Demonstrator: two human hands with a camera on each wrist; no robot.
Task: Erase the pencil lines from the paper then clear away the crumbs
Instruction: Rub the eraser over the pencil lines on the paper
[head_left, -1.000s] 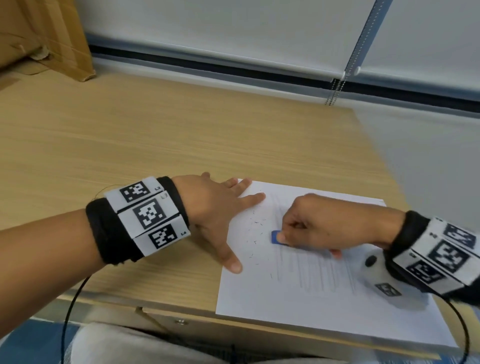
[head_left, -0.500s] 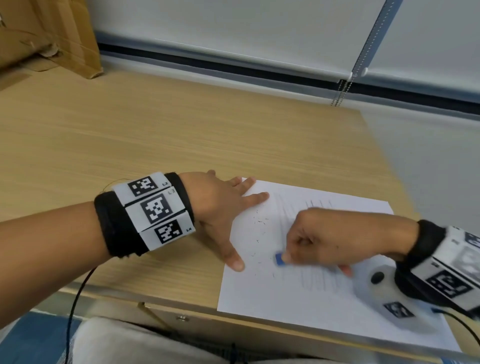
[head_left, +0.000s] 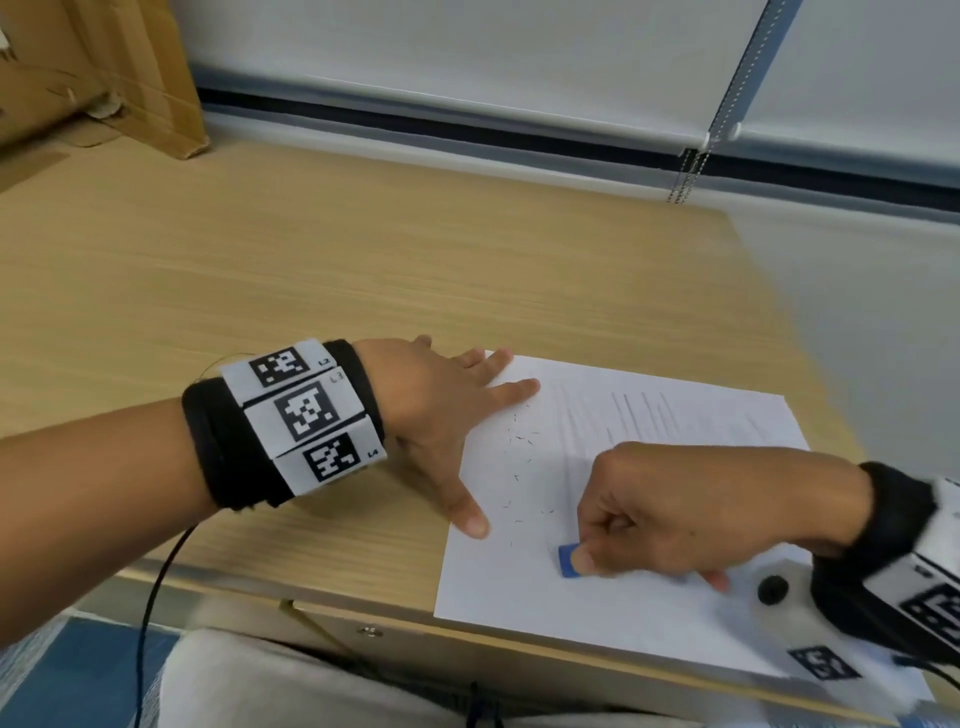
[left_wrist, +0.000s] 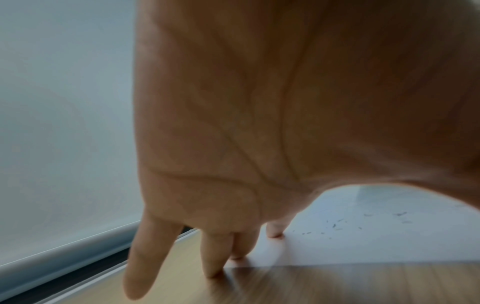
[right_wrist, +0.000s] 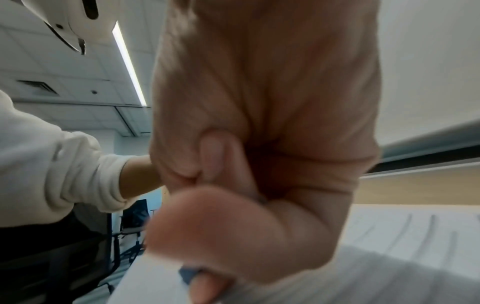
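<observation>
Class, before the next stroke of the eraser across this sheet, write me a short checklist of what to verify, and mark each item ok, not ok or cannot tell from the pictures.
1. Paper held steady: ok. The left hand lies spread over its left edge, fingertips pressing down.
2. Firm grip on the blue eraser: ok. The right hand pinches it against the sheet.
3. All pencil lines gone: not ok. Faint lines remain on the far part.
4. Crumbs cleared: not ok. Dark specks are scattered near the left hand.
5. Paper free of creases: cannot tell, the right hand covers part of it.
</observation>
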